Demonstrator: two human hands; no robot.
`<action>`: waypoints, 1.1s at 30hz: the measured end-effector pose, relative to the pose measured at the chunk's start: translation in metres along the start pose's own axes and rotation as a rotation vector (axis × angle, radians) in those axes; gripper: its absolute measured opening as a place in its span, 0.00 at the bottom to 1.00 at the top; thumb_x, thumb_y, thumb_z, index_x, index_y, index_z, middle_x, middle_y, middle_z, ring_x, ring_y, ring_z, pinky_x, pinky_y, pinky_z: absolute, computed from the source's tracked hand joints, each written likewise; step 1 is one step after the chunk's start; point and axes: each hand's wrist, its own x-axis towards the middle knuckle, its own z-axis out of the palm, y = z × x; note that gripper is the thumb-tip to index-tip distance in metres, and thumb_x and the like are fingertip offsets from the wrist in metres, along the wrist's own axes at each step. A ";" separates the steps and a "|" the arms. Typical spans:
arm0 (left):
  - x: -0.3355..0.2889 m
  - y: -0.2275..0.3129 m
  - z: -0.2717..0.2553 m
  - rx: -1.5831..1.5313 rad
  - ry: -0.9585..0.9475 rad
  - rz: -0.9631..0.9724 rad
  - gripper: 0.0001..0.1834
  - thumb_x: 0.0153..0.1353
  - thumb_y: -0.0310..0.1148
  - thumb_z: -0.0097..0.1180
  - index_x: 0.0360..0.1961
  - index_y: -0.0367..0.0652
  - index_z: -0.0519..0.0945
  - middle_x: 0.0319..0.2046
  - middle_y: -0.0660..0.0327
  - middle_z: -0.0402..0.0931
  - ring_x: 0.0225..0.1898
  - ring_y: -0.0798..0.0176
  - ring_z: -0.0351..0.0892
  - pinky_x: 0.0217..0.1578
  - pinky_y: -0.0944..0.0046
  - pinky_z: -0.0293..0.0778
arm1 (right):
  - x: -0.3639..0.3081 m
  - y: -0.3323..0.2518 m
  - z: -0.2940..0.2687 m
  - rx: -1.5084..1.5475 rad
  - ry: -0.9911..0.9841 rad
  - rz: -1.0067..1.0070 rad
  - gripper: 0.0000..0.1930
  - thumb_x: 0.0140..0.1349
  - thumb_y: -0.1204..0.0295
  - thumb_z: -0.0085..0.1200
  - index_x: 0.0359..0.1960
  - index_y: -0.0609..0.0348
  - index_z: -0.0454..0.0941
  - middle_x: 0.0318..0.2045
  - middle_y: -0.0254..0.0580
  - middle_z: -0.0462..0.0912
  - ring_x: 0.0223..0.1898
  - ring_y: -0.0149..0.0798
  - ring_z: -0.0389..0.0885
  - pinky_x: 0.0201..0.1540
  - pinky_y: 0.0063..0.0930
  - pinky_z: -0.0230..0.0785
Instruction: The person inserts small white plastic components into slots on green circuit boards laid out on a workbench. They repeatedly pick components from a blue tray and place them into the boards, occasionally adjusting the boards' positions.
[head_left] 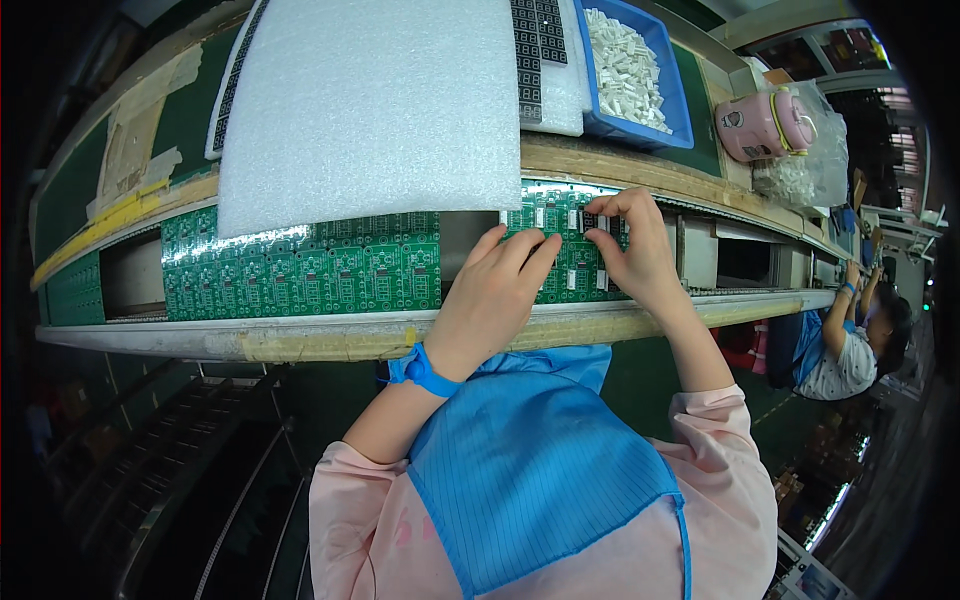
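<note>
On the bench, we steadied the green circuit panel with our left hand, its fingers flat, while our right hand pinched a small component that, we judged, could seat crooked.

Your left hand lies flat on the green circuit board panel in front of you. Your right hand is just beside it, to the right, with its fingertips touching the far edge of that panel. A second green circuit board panel lies to the left, on the same long wooden table. Behind it, a white foam sheet rests on the raised shelf. To the right of the sheet sits a blue plastic bin with small white plastic parts in it. Farther right stands a pink round container. Another person sits far to your right.
</note>
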 end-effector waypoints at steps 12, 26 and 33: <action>0.001 0.000 0.000 0.008 0.017 0.010 0.18 0.63 0.26 0.58 0.55 0.37 0.78 0.47 0.53 0.77 0.46 0.49 0.79 0.59 0.49 0.70 | 0.005 -0.005 -0.004 0.007 -0.035 0.017 0.19 0.48 0.86 0.65 0.38 0.61 0.68 0.36 0.45 0.81 0.41 0.52 0.77 0.42 0.41 0.70; 0.000 -0.001 0.001 -0.010 0.021 -0.006 0.19 0.62 0.26 0.58 0.55 0.37 0.77 0.47 0.54 0.77 0.47 0.50 0.79 0.59 0.49 0.70 | 0.008 -0.005 -0.007 0.002 -0.056 0.000 0.18 0.49 0.86 0.65 0.35 0.60 0.67 0.38 0.45 0.83 0.40 0.50 0.77 0.41 0.39 0.71; 0.000 -0.001 0.002 -0.022 0.041 -0.002 0.19 0.62 0.26 0.58 0.55 0.37 0.77 0.47 0.54 0.77 0.47 0.50 0.79 0.60 0.49 0.70 | 0.007 -0.005 -0.006 -0.015 -0.053 -0.020 0.17 0.48 0.85 0.65 0.32 0.60 0.68 0.37 0.43 0.84 0.38 0.48 0.75 0.39 0.36 0.70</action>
